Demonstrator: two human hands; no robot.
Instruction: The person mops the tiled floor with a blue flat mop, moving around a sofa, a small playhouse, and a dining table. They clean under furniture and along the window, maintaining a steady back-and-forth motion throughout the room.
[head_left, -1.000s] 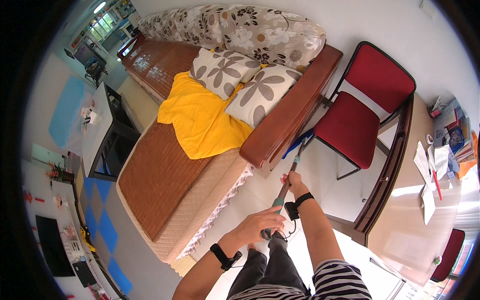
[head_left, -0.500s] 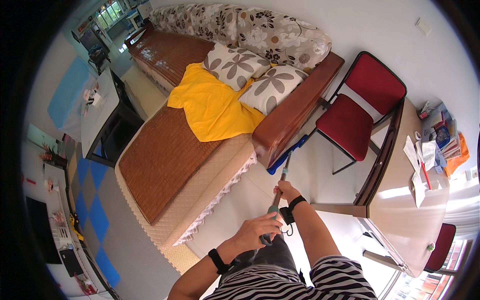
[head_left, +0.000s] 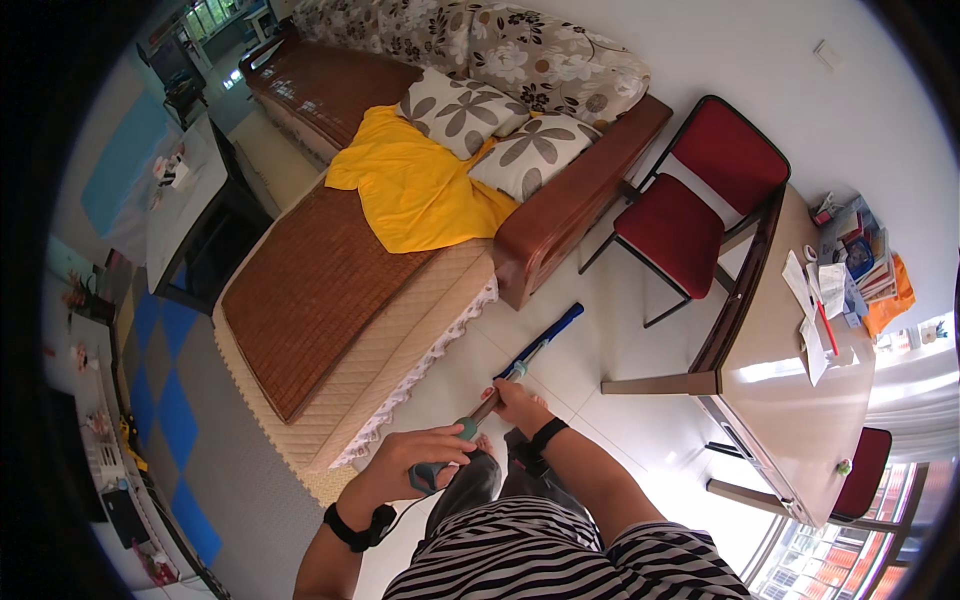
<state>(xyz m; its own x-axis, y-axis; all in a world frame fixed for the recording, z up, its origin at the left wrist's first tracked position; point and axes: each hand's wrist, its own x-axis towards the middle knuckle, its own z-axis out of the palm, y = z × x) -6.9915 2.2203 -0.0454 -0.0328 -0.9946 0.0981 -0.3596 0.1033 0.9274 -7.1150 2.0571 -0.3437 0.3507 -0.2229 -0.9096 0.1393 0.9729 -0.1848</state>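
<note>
A flat mop slants across the floor in front of me, its pole point(head_left: 486, 408) running between my two hands. My left hand point(head_left: 428, 452) is wrapped round the green and grey grip at the top end. Farther down, my right hand point(head_left: 518, 405) has its fingers closed about the pole. The long blue mop head point(head_left: 545, 335) lies on the pale tiles, between the sofa's wooden arm point(head_left: 570, 200) and the table leg point(head_left: 660, 386). Both wrists wear black bands.
The brown-matted sofa point(head_left: 310, 290) with frilled cover fills the left, bearing a yellow cloth point(head_left: 410, 190) and patterned cushions point(head_left: 535, 155). A red chair point(head_left: 670, 235) stands at the table point(head_left: 790, 400) on the right. Left of the sofa are a low table point(head_left: 185, 225) and grey-blue floor mats point(head_left: 240, 480).
The mop has been drawn back toward me, its head leaving the foot of the sofa arm. Both hands have shifted left, with the pole at a flatter slant. The whole view has tilted slightly.
</note>
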